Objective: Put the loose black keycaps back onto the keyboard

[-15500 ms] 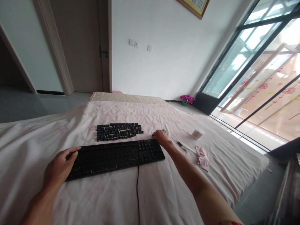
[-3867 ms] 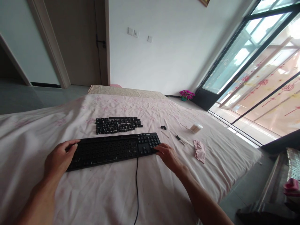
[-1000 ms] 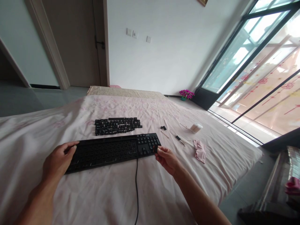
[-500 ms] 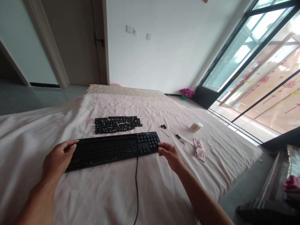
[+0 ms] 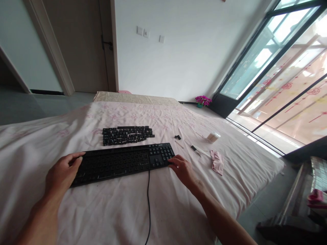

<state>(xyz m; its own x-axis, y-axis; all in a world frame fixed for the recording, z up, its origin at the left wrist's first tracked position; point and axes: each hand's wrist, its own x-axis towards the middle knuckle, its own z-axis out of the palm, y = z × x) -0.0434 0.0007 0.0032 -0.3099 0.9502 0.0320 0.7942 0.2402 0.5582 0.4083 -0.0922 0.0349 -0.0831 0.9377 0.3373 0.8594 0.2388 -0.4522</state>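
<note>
The cable runs up the sheet to the keyboard, which lies flat between both hands. The left hand grips its left end, fingers curled over the edge. The right hand rests at the near right corner, fingertips on the number pad; whether it pinches a key I cannot tell. Beyond the keyboard lie loose keycaps; right of it, a pink cloth.

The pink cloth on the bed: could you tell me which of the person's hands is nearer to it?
Right. The right hand rests at the keyboard's numpad end, apart from the pink cloth. The left hand holds the keyboard's opposite end, much farther away.
</note>
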